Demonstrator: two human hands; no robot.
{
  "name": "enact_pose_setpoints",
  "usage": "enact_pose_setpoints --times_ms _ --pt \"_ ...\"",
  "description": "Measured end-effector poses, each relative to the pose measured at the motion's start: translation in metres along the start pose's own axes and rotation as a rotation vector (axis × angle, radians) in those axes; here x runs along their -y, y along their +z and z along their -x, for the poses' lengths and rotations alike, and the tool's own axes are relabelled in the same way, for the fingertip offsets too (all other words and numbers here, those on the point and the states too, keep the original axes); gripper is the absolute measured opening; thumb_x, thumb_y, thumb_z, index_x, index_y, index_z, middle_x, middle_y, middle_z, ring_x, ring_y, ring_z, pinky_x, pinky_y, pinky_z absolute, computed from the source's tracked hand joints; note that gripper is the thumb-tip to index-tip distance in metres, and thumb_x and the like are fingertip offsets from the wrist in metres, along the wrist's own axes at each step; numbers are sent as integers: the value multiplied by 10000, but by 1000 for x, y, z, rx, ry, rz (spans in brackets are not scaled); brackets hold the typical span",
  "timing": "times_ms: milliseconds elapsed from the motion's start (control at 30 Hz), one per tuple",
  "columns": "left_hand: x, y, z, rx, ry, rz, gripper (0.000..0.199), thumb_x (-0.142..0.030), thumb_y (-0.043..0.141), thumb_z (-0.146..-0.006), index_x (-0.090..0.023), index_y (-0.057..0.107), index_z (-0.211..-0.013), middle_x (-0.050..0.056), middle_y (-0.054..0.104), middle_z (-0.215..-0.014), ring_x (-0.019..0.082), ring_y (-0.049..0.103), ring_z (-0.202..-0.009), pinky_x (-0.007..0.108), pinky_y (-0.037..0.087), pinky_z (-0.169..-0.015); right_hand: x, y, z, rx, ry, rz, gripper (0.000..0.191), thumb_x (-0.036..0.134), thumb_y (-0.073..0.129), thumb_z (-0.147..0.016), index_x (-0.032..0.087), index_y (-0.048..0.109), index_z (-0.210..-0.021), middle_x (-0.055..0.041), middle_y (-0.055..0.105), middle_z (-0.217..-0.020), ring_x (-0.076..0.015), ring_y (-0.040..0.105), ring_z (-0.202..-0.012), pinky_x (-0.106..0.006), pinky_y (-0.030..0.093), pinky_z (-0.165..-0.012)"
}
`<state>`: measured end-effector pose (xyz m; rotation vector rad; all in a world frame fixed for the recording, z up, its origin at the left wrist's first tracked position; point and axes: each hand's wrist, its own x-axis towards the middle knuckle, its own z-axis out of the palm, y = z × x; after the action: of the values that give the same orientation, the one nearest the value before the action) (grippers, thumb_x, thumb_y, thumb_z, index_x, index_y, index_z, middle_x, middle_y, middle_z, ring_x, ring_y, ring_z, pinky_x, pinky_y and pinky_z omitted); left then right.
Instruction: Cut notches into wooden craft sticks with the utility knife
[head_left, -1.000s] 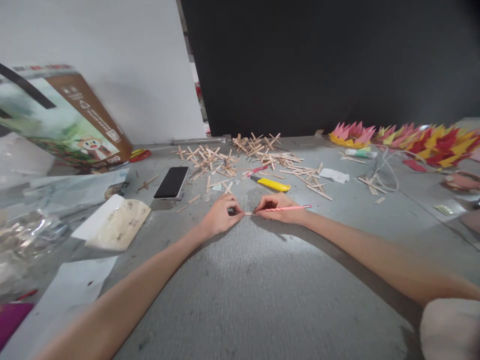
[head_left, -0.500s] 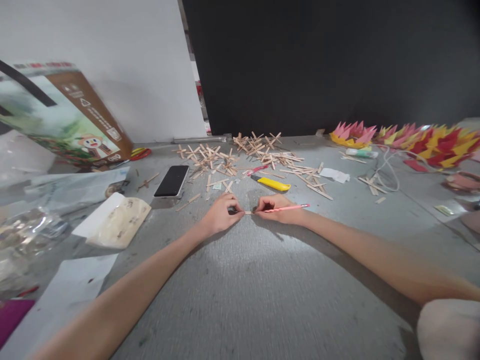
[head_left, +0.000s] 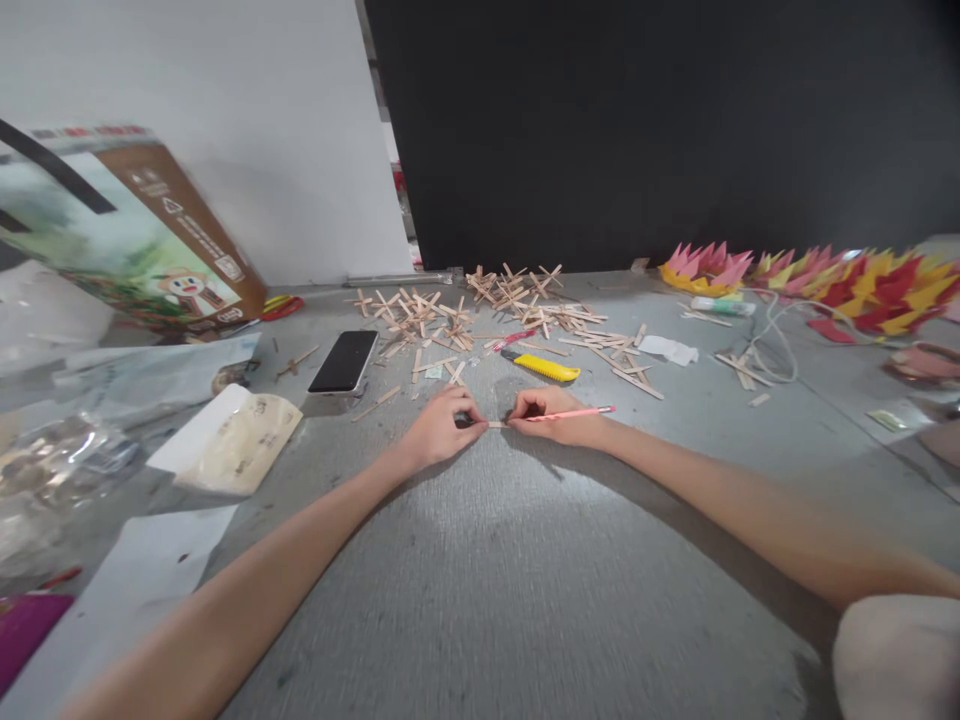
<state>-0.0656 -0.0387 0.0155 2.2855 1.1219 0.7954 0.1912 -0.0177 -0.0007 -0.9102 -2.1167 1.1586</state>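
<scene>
Near the middle of the grey table, my left hand (head_left: 445,425) pinches the left end of a short wooden stick (head_left: 496,425). My right hand (head_left: 555,415) is closed around a pink pencil (head_left: 583,412), its fingertips at the stick's right end. The pencil's lower end is hard to make out against the fingers. Just beyond the right hand lies a yellow box cutter (head_left: 549,368). Behind both hands spreads a pile of wooden sticks (head_left: 420,312), many of them crossed.
A phone (head_left: 343,362) lies left of the sticks, with a paper packet (head_left: 251,440) and a printed box (head_left: 172,240) farther left. Pink, yellow and red paper shapes (head_left: 877,290), a glue stick (head_left: 721,306) and a white cable (head_left: 772,345) are at the back right.
The pink pencil has shifted and tilted very slightly in my right hand. Both hands stay in nearly the same place around the stick.
</scene>
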Motion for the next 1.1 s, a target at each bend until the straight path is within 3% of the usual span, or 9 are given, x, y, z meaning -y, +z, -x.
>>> enact_pose_setpoints --times_ms 1100 --pt "3 2 1 -9 -3 3 158 -249 719 -867 -201 681 -722 33 655 -851 215 619 -908 363 461 -863 -1 -1 0 2 -12 15 190 351 718 -866 194 644 -788 -10 688 -767 -134 571 -668 -252 432 -616"
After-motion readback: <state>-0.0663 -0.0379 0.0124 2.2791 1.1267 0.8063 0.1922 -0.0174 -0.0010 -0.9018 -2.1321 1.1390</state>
